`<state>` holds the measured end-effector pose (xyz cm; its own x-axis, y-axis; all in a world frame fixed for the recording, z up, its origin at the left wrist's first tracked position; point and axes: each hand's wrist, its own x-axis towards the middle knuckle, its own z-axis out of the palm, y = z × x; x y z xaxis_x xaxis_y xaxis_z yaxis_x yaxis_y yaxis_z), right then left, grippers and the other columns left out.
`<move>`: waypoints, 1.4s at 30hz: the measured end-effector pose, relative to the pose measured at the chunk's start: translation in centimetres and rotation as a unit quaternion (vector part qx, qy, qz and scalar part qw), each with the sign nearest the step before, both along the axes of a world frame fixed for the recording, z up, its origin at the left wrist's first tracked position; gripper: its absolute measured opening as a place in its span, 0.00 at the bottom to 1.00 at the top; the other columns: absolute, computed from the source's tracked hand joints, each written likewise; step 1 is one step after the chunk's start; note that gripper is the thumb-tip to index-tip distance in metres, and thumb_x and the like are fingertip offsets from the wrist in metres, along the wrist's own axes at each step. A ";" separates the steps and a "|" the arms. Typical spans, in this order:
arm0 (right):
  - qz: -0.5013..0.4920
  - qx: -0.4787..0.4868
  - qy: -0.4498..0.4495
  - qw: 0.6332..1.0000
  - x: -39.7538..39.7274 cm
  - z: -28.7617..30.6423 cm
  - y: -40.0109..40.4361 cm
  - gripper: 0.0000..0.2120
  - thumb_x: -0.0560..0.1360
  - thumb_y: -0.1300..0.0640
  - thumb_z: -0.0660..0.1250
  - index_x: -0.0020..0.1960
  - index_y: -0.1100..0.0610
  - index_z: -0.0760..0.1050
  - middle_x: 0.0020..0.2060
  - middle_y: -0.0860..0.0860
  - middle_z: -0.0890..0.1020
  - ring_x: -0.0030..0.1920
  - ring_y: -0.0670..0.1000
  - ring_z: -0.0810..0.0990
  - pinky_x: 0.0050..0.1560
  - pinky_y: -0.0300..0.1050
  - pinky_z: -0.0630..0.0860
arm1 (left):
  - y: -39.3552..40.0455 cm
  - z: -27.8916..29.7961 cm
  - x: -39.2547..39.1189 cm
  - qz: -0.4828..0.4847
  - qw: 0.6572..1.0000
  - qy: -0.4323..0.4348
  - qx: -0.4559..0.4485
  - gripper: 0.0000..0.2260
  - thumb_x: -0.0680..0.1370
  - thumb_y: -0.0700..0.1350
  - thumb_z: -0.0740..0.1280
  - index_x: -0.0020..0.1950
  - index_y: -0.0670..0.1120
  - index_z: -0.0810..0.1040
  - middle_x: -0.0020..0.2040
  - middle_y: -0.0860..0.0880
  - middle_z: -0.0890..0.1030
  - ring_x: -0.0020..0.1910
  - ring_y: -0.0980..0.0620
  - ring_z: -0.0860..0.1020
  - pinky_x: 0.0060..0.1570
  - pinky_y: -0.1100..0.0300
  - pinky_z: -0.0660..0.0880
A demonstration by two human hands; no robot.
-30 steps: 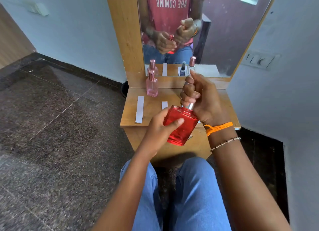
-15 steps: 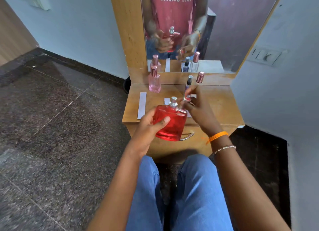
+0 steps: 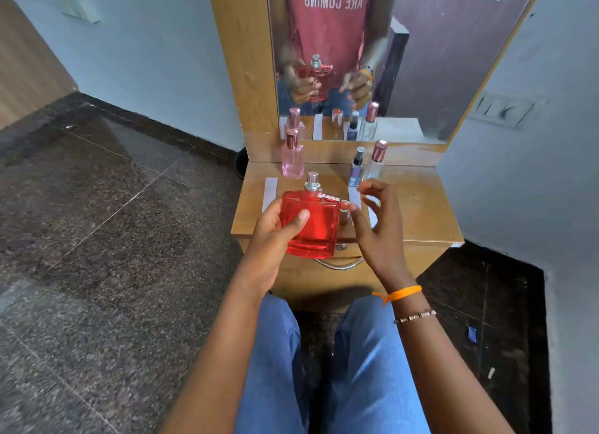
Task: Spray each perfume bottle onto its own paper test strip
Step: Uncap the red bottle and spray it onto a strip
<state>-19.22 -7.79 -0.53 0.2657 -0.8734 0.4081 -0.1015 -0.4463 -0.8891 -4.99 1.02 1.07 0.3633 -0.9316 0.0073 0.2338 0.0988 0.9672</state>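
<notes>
Red bottle [image 3: 312, 224] in left grip [image 3: 275, 229]; right grip [image 3: 376, 226] open, cap half-hidden behind.

Bottles and paper strips laid out on a small dressing table [image 3: 418, 207] below a wall mirror [image 3: 421, 61].

One bottle [image 3: 293, 157] stands at the back left; two more [image 3: 356, 168] [image 3: 376, 160] stand side by side at the back right, against the ledge under the mirror. A paper strip [image 3: 269, 192] lies at the left, another [image 3: 354, 196] near the middle. In front, above the table's near edge, the left hand [image 3: 275, 229] holds a large bottle [image 3: 311, 224]; its cap [image 3: 344, 210] stands on the table just right of it, beside the right hand [image 3: 377, 226].
</notes>
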 end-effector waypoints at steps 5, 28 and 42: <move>0.182 0.106 -0.014 0.977 -0.6 1.4 2.3 0.15 0.75 0.53 0.67 0.60 0.49 0.70 0.52 0.51 0.79 0.51 0.46 0.79 0.51 0.44 0.78 | -0.7 0.5 -1.2 -0.027 0.999 0.038 -0.008 0.15 0.73 0.47 0.66 0.59 0.46 0.75 0.55 0.48 0.81 0.57 0.49 0.78 0.60 0.52 0.74; 0.151 0.168 -0.078 0.971 -3.9 0.0 0.9 0.17 0.72 0.60 0.69 0.60 0.55 0.72 0.48 0.42 0.81 0.50 0.42 0.79 0.51 0.37 0.75 | -7.4 -2.7 -0.7 0.099 0.773 -0.583 0.231 0.15 0.77 0.42 0.63 0.64 0.48 0.70 0.64 0.46 0.69 0.61 0.43 0.64 0.54 0.52 0.62; 0.130 0.214 -0.194 0.949 -2.9 0.6 2.2 0.24 0.67 0.54 0.74 0.60 0.43 0.70 0.55 0.47 0.82 0.54 0.51 0.82 0.49 0.44 0.79 | -4.3 0.1 0.5 0.067 0.951 -0.233 0.193 0.17 0.70 0.37 0.72 0.53 0.51 0.73 0.45 0.53 0.79 0.44 0.57 0.77 0.41 0.61 0.72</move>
<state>-22.12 -5.61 0.10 0.3967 -0.9068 0.1427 0.3345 -0.0020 -0.9424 -4.53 -3.31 1.14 0.5204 -0.8431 -0.1357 -0.2191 -0.2854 0.9330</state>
